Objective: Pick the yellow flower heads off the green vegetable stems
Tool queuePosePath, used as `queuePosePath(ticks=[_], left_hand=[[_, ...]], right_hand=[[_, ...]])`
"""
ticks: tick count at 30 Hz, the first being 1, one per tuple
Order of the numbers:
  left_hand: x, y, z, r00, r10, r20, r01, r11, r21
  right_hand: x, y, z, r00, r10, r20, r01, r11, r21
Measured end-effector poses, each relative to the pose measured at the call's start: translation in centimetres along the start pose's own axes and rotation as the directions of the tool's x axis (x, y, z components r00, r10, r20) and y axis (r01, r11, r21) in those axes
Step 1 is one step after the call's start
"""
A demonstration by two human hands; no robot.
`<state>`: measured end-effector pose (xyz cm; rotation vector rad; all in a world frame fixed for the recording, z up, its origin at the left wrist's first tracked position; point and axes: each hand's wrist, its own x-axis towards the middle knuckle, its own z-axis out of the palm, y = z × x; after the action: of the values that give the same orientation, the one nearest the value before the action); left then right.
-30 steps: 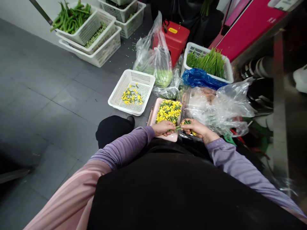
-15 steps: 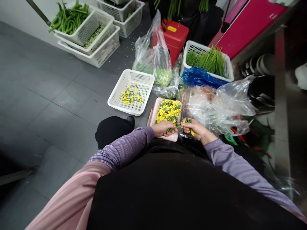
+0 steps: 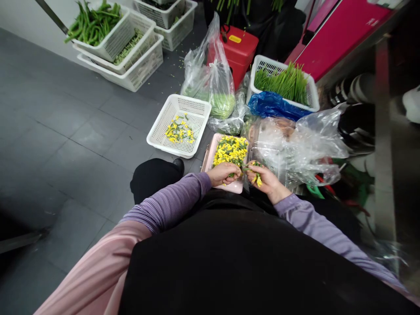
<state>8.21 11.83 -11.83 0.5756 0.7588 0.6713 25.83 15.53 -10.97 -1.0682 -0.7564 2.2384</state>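
My left hand (image 3: 223, 174) is closed around short green stems (image 3: 231, 175), over the near end of a pink tray (image 3: 235, 188). Yellow flowers with green bits (image 3: 230, 151) fill that tray. Just right of it, my right hand (image 3: 266, 181) pinches a small bunch of yellow flowers on green stems (image 3: 258, 178), whose heads hang below the fingers. The two hands are close together, with a narrow gap between the fingertips. A clear plastic container (image 3: 262, 151) lies beside the tray, partly behind my right hand.
A white basket (image 3: 155, 139) with a few yellow flowers stands left of the tray. Beyond are plastic bags (image 3: 220, 89), a red bin (image 3: 241, 54) and a basket of green stalks (image 3: 282, 85). Stacked baskets (image 3: 144, 78) with green peppers (image 3: 95, 24) stand far left.
The green stem that stretched between my hands no longer spans them. The flowers in my right hand now hang lower, and its fingers have turned downward slightly. My left hand has hardly moved.
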Motion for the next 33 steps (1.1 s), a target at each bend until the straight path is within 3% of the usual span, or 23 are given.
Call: queuePosePath(ticks=[2, 5, 11, 16, 21, 24, 27, 31, 33], left_hand=[[0.0, 0.3, -0.1, 0.999, 0.011, -0.041, -0.013, 0.999, -0.046], [-0.1, 0.6, -0.4, 0.990, -0.012, -0.142, -0.003, 0.994, -0.112], [-0.3, 0.5, -0.6, 0.984, -0.056, -0.169, 0.037, 0.993, -0.113], [0.1, -0.2, -1.0, 0.972, -0.090, -0.218, 0.068, 0.992, -0.106], [0.3, -0.5, -1.3, 0.962, -0.119, -0.247, 0.098, 0.990, -0.097], [-0.2, -0.5, -1.2, 0.950, -0.139, -0.280, 0.117, 0.989, -0.093], [-0.9, -0.6, -1.0, 0.942, -0.163, -0.293, 0.137, 0.985, -0.110], [-1.6, -0.6, -0.6, 0.948, -0.157, -0.277, 0.124, 0.983, -0.132], [-1.7, -0.4, -0.5, 0.950, -0.158, -0.270, 0.122, 0.982, -0.147]], right_hand=[[0.0, -0.2, -0.6, 0.999, 0.016, 0.035, -0.021, 0.985, 0.170], [-0.3, -0.9, -2.0, 1.000, -0.004, 0.030, -0.004, 0.960, 0.281], [-0.1, -1.1, -3.8, 0.999, -0.013, -0.042, 0.023, 0.967, 0.255], [1.6, -0.1, -4.0, 1.000, 0.023, -0.005, -0.021, 0.981, 0.191], [2.9, -0.5, -3.2, 0.997, 0.060, 0.047, -0.069, 0.968, 0.240], [3.7, -1.6, -1.5, 0.992, 0.079, 0.097, -0.102, 0.959, 0.264], [5.9, -3.0, 1.7, 0.978, 0.152, 0.145, -0.180, 0.961, 0.209], [11.4, -4.5, 8.2, 0.981, 0.191, 0.032, -0.192, 0.980, 0.047], [14.4, -5.1, 11.8, 0.982, 0.187, 0.029, -0.184, 0.980, -0.077]])
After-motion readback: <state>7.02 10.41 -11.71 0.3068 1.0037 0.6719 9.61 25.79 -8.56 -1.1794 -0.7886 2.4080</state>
